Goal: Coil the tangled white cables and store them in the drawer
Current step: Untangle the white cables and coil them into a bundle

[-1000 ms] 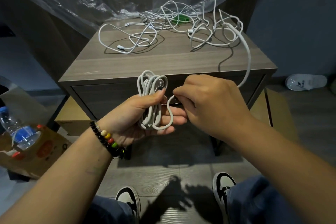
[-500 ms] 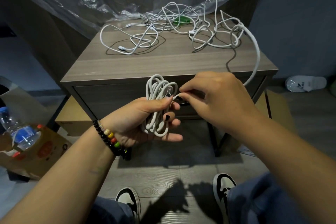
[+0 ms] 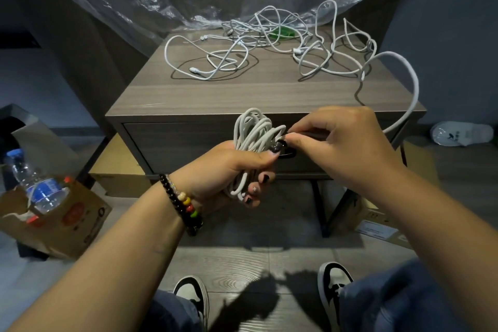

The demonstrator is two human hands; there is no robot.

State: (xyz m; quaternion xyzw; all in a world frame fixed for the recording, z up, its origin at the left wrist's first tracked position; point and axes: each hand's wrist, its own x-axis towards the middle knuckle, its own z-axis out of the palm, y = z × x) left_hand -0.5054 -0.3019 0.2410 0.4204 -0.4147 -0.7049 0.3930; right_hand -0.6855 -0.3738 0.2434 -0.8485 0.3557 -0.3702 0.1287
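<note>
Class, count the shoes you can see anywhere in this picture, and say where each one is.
3. Two black-and-white sneakers on the person's feet at the bottom: the left shoe, the right shoe. One white slipper lies on the floor at far right, beside the nightstand. Others may be hidden.

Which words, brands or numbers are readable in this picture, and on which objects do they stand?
No text can be read.
Water bottle blue label: blurred.
Cardboard box red prints: blurred.
White slipper dark mark: unclear.
Box label under the nightstand: too small.
</note>
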